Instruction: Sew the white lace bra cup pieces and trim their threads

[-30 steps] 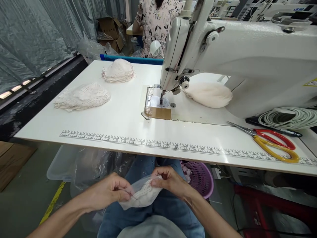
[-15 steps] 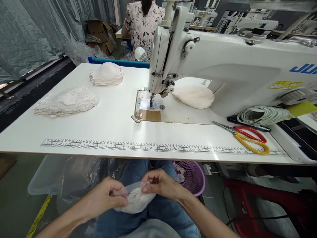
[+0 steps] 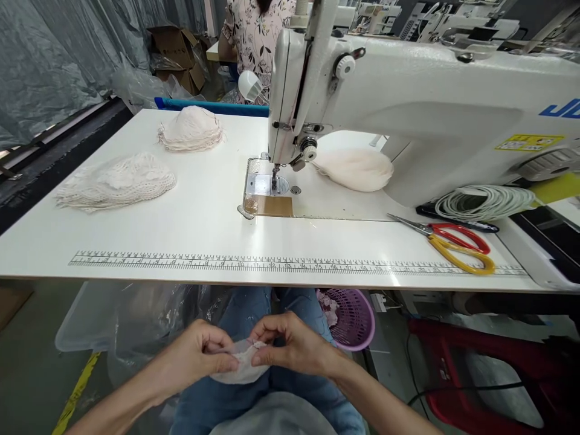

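Note:
Above my lap, a small white lace fabric piece is stretched between both hands, below the table's front edge. My left hand pinches its left side between thumb and fingers. The upper right edge is pinched by my right hand. A thin sheer layer shows along the top of the piece. On the white table lie a stack of lace-edged pieces at the left and a stack of cream pieces behind it. Another cream piece rests under the arm of the sewing machine.
Scissors with red and yellow handles lie at the table's right, beside coiled white cord. A purple basket stands below the table, and a red stool at the lower right. Behind the table is a person in a floral top.
My right hand has moved slightly left, closer to my left hand, and the fabric between them is more bunched. The camera view has shifted a little.

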Tool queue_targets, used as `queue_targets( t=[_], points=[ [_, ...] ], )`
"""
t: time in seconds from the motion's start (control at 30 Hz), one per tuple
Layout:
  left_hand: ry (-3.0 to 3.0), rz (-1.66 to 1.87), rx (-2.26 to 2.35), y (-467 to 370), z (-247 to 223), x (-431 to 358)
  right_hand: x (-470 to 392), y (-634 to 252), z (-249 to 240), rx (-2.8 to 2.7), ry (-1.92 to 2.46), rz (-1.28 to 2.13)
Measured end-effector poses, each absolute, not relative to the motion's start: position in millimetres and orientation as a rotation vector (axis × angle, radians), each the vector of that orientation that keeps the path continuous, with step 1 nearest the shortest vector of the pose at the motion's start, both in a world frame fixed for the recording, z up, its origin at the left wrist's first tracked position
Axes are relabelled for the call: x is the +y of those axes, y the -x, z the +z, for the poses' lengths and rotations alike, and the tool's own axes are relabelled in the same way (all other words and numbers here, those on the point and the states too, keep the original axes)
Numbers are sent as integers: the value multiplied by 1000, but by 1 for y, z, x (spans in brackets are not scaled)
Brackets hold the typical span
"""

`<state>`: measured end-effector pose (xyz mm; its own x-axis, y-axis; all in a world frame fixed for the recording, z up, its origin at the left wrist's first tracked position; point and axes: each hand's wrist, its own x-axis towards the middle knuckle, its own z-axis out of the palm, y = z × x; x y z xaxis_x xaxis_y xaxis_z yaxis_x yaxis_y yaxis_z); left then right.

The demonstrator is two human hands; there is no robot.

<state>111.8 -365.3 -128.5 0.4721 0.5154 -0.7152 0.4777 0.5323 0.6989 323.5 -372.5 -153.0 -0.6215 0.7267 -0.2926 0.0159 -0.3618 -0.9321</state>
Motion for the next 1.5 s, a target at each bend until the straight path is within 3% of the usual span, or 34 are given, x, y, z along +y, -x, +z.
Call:
queue_targets(
  t=[1.5],
  points=[
    [-1204,-36,1082,-111,-105,-354,-362,-323,-153,-1405,931,2174]
  ],
)
